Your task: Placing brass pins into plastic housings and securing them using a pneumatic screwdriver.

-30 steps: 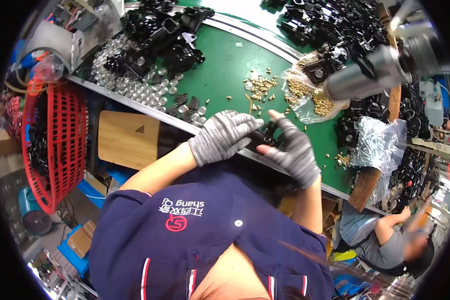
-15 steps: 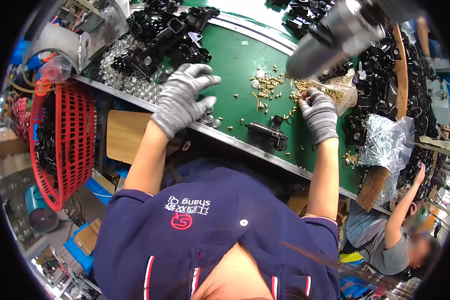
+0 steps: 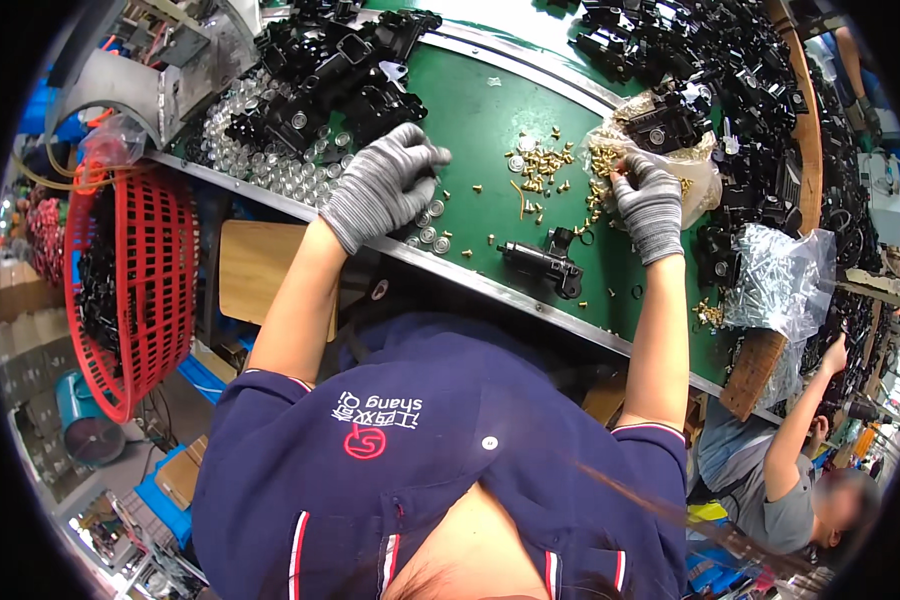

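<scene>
My left hand [image 3: 382,190], in a grey knit glove, rests over the near edge of the green bench [image 3: 470,112], beside clear round discs [image 3: 305,180]. It holds nothing visible; its fingers are loosely bent, with the thumb apart. My right hand [image 3: 652,207], gloved alike, reaches to small brass screws [image 3: 602,158] at the mouth of a clear plastic bag [image 3: 703,172]. Its thumb and forefinger are pinched together; what lies between them is too small to make out. Between my hands a black cylindrical part with a bracket [image 3: 542,262] lies on the bench, near loose brass screws [image 3: 540,165].
Black moulded parts [image 3: 335,75] are heaped at the far left, and more [image 3: 740,70] at the far right. A bag of silver screws [image 3: 775,280] sits by a wooden block [image 3: 753,372]. A red basket [image 3: 155,290] stands left. Another person [image 3: 795,490] works at right.
A blurred grey cylindrical thing over the bench's far right has gone from view, uncovering the bag and black parts. My left thumb and fingers have drawn closer together. My right hand has shifted slightly farther away.
</scene>
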Motion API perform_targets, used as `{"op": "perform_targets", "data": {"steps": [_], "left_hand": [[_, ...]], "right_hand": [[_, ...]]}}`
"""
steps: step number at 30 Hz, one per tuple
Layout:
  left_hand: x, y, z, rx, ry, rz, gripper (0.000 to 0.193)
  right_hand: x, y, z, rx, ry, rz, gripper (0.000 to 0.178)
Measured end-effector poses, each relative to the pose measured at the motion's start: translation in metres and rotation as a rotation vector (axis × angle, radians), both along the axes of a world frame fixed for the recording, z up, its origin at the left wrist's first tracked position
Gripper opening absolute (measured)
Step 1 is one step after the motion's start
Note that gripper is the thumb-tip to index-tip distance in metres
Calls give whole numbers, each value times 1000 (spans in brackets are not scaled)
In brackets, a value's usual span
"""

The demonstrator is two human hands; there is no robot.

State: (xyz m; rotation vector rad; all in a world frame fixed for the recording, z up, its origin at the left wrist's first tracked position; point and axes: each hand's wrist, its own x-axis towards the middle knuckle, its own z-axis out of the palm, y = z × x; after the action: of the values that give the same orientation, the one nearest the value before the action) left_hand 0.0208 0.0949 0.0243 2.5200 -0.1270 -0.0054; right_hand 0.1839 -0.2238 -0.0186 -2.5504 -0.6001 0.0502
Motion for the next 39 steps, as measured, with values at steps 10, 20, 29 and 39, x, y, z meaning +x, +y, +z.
{"op": "perform_targets", "data": {"steps": [10,20,29,39], "left_hand": [[11,-37,-5,-1674,359,171,34],[-3,-110,33,-715,-51,-187,24],[7,-107,5,-363,-302,-448,22],[6,-106,21,-270,-247,-488,20]], "right_hand": [[-29,-8,15,643,263,-180,14],[-96,-19,42,1107,578,-108,14],[-179,-12,41,930,551,-281,14],[-178,3,40,524,-61,-55,25]]}}
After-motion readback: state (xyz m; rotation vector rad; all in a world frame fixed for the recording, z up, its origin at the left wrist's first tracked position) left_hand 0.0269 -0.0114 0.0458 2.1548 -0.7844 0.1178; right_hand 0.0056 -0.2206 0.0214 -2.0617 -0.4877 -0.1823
